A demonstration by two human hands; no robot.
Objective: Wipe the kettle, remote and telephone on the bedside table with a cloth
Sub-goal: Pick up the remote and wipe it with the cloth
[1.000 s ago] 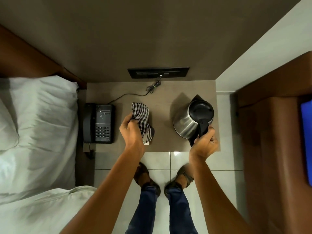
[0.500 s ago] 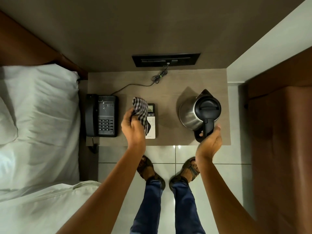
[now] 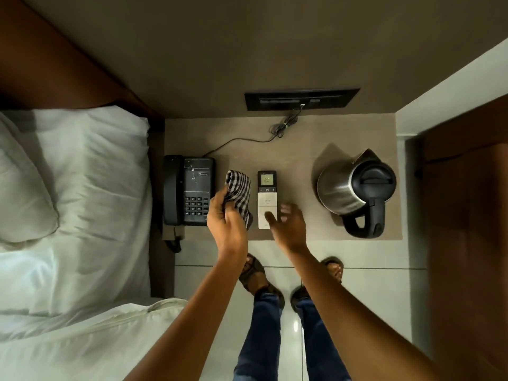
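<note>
A steel kettle [image 3: 341, 185] with a black lid and handle stands on the right of the bedside table [image 3: 299, 149]. In the table's middle lies a white remote [image 3: 267, 193], its small screen lit. A black telephone [image 3: 188, 189] sits at the left edge. My left hand [image 3: 225, 221] grips a checked cloth [image 3: 238, 192], held just left of the remote. My right hand [image 3: 288, 222] is open, fingers spread, over the remote's near end; its thumb covers the lower corner.
A phone cable [image 3: 236, 141] runs back to a black wall panel [image 3: 301, 99]. The bed with white pillows [image 3: 82, 174] lies at the left, a brown cabinet [image 3: 467, 215] at the right. My sandalled feet [image 3: 255, 273] stand on the tiled floor.
My right hand has let go of the kettle handle and swung left to the remote. The kettle stands upright on the table. The cloth has shifted left, uncovering the remote.
</note>
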